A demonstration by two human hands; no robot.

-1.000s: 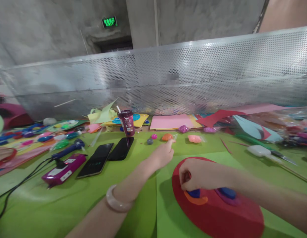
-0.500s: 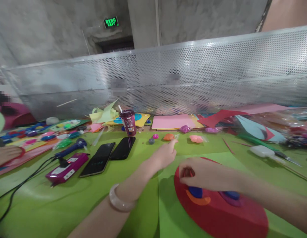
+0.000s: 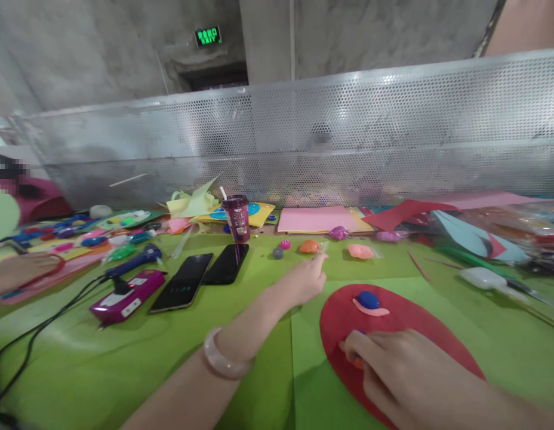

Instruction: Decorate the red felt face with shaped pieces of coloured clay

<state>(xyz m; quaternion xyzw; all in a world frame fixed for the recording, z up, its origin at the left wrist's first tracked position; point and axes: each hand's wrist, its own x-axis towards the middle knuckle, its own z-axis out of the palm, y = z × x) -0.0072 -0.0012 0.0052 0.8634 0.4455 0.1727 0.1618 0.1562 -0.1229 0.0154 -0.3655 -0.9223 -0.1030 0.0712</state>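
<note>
The right hand (image 3: 393, 364) bends its fingers over a mostly hidden orange clay piece (image 3: 358, 362) on the red oval paper (image 3: 342, 310); light, even pressure should preserve its shape. Whether it or the half-curled left hand (image 3: 309, 279) grips anything, I cannot tell.

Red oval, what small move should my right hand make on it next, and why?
Probably press the orange piece gently onto the red oval: your right hand is at it, by a mostly hidden blue piece, while the farther blue disc shows a pink strip along its edge.
</note>
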